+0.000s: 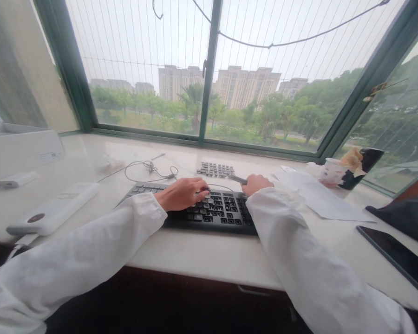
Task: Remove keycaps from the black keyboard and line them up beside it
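**Left hand (182, 194) and right hand (257, 184) at a black keyboard (212, 214) with keys missing**

Left hand: fingers curled down over the upper keys, palm raised. The fingertips are partly hidden, so any grip cannot be confirmed. Right hand: closed around a dark-handled tool (238, 179), whose far end is hard to make out. A thin wire (220, 185) arcs between the hands; its ends are obscured.

The keyboard lies on a white, smooth-topped desk (202, 250), its matte keys in rows and its far edge partly hidden by the hands. Loose keycaps (216, 170) sit in tight rows just beyond it. White sleeves (69, 253) of a creased fabric cover both forearms.

Left of the keyboard: a tangled thin cable (149, 167) and a white power bank (52, 208) with a dark round mark. Right: overlapping paper sheets (320, 197), a white cup (332, 171) and a dark tablet (393, 260), cut off by the frame edge. A green-framed window (209, 69) stands behind the desk.
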Tool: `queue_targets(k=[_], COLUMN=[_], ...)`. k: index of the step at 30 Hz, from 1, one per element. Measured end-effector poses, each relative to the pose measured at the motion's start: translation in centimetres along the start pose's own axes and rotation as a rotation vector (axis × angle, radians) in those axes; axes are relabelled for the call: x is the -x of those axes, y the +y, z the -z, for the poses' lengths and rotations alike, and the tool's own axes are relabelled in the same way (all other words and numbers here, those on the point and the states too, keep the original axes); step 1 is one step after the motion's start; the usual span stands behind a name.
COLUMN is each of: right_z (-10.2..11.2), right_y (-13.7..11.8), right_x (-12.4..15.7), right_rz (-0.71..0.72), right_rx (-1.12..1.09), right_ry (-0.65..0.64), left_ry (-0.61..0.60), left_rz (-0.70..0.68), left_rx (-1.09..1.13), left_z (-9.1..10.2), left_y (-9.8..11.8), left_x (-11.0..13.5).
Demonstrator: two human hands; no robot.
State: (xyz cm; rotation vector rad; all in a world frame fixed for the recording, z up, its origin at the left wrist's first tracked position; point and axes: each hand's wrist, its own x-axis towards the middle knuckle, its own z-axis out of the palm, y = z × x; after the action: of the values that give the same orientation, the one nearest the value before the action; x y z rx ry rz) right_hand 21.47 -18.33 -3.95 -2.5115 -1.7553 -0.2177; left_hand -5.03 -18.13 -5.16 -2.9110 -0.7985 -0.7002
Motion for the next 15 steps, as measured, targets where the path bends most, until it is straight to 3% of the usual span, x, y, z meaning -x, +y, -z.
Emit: queue_targets(k=[5,15], right_z=[-0.7,-0.1], right_y=[0.1,-0.4], right_x=[-0.6,-0.3], right_rz=[-0.004,0.061], right_rx=[-0.043,-0.163], right_ry=[-0.015,-0.050], left_ry=[0.001,0.020], left_rz=[0.062,0.325], left_rx=[-0.059,-0.259], left_z=[0.6,1.7], left_y=[-1.0,-4.0], left_x=[-0.1,-0.7])
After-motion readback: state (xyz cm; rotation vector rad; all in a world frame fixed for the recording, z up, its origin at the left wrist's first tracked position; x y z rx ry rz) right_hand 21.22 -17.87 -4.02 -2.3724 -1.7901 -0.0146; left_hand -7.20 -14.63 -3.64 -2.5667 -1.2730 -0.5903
